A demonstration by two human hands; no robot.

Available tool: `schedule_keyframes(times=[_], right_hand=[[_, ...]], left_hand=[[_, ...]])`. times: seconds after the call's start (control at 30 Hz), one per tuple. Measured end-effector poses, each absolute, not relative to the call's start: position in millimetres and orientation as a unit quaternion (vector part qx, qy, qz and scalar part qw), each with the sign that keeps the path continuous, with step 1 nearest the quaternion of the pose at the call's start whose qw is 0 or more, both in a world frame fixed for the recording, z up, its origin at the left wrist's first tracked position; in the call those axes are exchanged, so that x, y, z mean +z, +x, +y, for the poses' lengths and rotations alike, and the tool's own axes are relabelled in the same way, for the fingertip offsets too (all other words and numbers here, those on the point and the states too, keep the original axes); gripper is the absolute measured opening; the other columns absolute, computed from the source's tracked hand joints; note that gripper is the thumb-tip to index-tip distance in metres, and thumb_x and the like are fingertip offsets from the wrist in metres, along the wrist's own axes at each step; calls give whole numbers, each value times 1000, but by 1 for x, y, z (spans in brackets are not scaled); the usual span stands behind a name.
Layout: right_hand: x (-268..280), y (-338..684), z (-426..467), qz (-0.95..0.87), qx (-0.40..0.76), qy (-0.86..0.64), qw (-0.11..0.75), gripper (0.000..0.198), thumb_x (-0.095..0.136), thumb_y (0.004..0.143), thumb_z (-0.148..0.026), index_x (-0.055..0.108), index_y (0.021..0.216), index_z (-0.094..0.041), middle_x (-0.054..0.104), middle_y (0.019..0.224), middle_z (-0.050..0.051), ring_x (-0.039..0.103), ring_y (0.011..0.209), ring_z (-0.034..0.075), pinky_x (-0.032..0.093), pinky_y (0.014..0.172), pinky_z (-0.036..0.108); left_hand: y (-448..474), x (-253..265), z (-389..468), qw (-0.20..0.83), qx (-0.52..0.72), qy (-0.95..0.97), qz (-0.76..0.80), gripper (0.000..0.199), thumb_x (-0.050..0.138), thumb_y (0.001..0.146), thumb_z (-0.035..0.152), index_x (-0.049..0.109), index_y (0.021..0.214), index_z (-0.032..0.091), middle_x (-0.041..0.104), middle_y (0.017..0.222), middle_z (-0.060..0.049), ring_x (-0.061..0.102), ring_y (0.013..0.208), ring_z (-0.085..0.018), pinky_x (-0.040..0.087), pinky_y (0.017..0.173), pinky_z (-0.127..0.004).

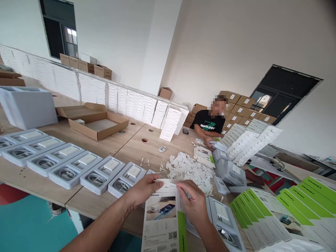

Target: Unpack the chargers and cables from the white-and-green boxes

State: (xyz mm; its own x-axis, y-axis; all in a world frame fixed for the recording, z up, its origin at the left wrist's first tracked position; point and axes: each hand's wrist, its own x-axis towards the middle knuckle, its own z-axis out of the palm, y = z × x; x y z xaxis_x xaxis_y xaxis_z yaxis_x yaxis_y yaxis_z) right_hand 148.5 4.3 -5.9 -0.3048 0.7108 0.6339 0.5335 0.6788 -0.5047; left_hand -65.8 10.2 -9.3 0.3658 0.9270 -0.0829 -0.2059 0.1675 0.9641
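A white-and-green printed packaging box (pixel 160 229) stands upright before me, with a picture of a charger and phone on its face. My left hand (pixel 144 190) is closed, pinching the left side of its white top flap. My right hand (pixel 193 200) is closed too, fingers and thumb gripping the flap's right side. The inside of the box is hidden. Just past my left wrist lies a pale plastic tray (pixel 143 173) with a white charger and coiled cable. Partly behind my right forearm is another tray (pixel 228 229) of the same kind.
A row of filled trays (pixel 65 175) runs left along the table (pixel 131 147). Loose white paper pieces (pixel 190 171) lie ahead. Green-and-white boxes (pixel 256 218) fan out at right. An open cardboard box (pixel 98 127) and stacked white boxes (pixel 135 105) stand farther back. A co-worker (pixel 210 122) sits opposite.
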Motion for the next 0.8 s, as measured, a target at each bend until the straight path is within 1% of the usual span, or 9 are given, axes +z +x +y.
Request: schedule_keyframes(times=[0.1, 0.2, 0.3, 0.43, 0.53, 0.67, 0.8], right_hand=[[-4, 153, 4, -831, 68, -359, 420, 20, 51, 91, -14, 67, 97, -25, 69, 91, 4, 62, 87, 20, 50, 76, 35], [-2, 157, 1, -868, 17, -319, 382, 26, 51, 89, -9, 67, 102, -26, 70, 94, 4, 62, 88, 20, 50, 77, 37], [0, 158, -3, -881, -40, -280, 378, 34, 52, 87, -5, 65, 110, -27, 71, 97, 5, 63, 90, 22, 49, 78, 40], [0, 158, -12, -883, -56, -273, 378, 38, 53, 85, -3, 64, 112, -28, 71, 97, 4, 63, 92, 23, 48, 79, 42], [-1, 158, -18, -882, -55, -282, 374, 36, 52, 86, -3, 63, 110, -27, 71, 97, 4, 62, 93, 23, 47, 79, 42], [-3, 158, -21, -880, -63, -259, 394, 30, 53, 86, -2, 64, 105, -23, 71, 95, 4, 61, 91, 21, 45, 77, 41], [-2, 156, -23, -886, -86, -243, 385, 29, 54, 85, 0, 64, 105, -19, 70, 96, 5, 59, 91, 21, 42, 81, 42]], left_hand=[[-68, -8, 9, 702, 406, 472, 345, 40, 73, 71, 47, 63, 89, 13, 64, 73, -2, 55, 63, -14, 40, 60, -25], [-69, -8, 9, 706, 402, 475, 338, 37, 72, 73, 45, 64, 90, 13, 63, 73, -1, 54, 63, -13, 38, 60, -24], [-70, -9, 6, 718, 404, 470, 316, 31, 72, 74, 40, 62, 90, 15, 61, 72, 1, 52, 63, -12, 37, 61, -24], [-70, -10, 0, 734, 398, 461, 299, 30, 71, 75, 39, 61, 91, 15, 59, 73, 1, 51, 64, -12, 36, 62, -24], [-71, -10, -5, 724, 395, 479, 301, 31, 69, 78, 41, 62, 93, 15, 58, 74, 1, 49, 65, -12, 36, 63, -24], [-73, -8, -10, 687, 395, 518, 322, 30, 63, 82, 43, 62, 91, 15, 54, 73, 2, 45, 65, -11, 34, 63, -22], [-72, -5, -15, 653, 390, 555, 336, 28, 58, 86, 42, 59, 89, 14, 51, 73, 2, 41, 65, -10, 31, 60, -22]])
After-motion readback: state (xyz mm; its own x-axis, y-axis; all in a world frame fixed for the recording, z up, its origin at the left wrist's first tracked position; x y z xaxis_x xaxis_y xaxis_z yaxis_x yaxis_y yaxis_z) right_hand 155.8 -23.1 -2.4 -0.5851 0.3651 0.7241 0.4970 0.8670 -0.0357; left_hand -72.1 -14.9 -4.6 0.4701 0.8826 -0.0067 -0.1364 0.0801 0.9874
